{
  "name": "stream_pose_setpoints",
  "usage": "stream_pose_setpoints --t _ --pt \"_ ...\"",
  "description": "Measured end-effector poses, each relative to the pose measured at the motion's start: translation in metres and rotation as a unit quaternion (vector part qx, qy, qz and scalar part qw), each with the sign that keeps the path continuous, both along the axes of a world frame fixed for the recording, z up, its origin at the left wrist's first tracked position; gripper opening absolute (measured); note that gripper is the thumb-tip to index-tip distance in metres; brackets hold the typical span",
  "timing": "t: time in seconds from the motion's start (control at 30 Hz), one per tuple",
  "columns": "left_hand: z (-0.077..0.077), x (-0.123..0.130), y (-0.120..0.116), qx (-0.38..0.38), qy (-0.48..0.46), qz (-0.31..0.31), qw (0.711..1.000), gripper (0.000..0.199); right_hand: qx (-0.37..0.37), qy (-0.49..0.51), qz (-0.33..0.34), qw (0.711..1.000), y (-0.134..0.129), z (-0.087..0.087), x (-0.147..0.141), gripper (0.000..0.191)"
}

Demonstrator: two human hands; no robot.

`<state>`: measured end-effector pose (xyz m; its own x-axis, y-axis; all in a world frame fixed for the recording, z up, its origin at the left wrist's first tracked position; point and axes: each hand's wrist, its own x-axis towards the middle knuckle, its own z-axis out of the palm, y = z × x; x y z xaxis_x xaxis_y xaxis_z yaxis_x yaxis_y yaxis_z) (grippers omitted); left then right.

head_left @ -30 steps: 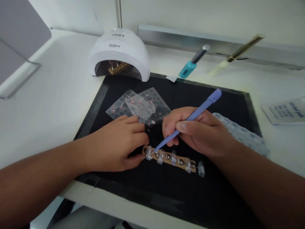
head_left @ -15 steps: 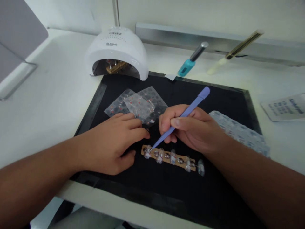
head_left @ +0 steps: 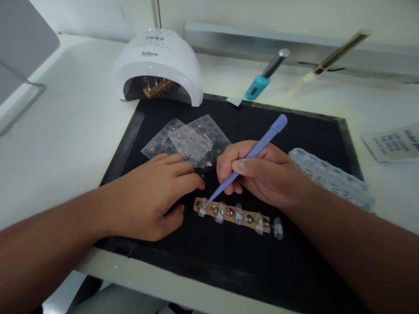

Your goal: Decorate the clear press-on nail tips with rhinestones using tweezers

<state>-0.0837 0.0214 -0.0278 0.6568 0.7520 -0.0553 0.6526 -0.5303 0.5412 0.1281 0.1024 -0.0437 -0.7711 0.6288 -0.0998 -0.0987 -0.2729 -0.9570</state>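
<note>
My right hand [head_left: 262, 172] grips purple tweezers [head_left: 248, 157] like a pen, with the tip pointing down and left. That tip meets the leftmost clear false nail [head_left: 202, 207] on a narrow wooden nail stand [head_left: 229, 213]. Several clear nails with small printed designs sit across the stand, among round metal studs; one nail [head_left: 278, 228] sticks out past its right end. My left hand [head_left: 160, 196] rests on the black mat [head_left: 157, 266] left of the stand, fingers slightly bent, thumb apart, holding nothing. Beyond its fingertips lie overlapping clear sticker sheets [head_left: 193, 139] with red and white designs.
A white nail lamp [head_left: 157, 56] stands at the back left, another wooden nail stand [head_left: 159, 88] inside it. Behind the mat are a turquoise bottle [head_left: 258, 87] and a gold-handled bottle [head_left: 338, 54]. A bluish patterned sheet [head_left: 330, 179] and a printed packet [head_left: 393, 141] lie right.
The camera view has shifted slightly. Both hands hold nearly the same pose, and the tweezers' tip stays at the leftmost nail.
</note>
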Motion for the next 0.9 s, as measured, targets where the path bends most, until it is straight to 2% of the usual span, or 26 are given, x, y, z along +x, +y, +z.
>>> stream_pose_setpoints --t 0.2,0.33,0.5,0.63,0.9 --pt "0.0 0.0 0.0 -0.005 -0.005 0.006 1.0 0.034 0.009 -0.004 0.003 1.0 0.0 0.002 -0.001 0.011" --pt "0.001 -0.001 -0.001 0.001 -0.001 0.007 1.0 0.028 0.006 -0.007 0.002 1.0 0.0 0.002 -0.001 0.011" --pt "0.006 -0.003 -0.004 0.044 -0.026 0.015 0.999 0.018 -0.006 -0.004 0.004 1.0 0.001 0.001 0.0 0.01" --pt "0.009 -0.003 -0.006 0.072 -0.078 -0.007 0.994 0.01 -0.012 -0.004 0.005 1.0 0.0 0.001 0.0 0.008" --pt "0.011 -0.002 -0.008 0.074 -0.121 -0.052 0.989 0.014 -0.017 -0.007 -0.005 1.0 0.0 0.002 0.0 0.01"
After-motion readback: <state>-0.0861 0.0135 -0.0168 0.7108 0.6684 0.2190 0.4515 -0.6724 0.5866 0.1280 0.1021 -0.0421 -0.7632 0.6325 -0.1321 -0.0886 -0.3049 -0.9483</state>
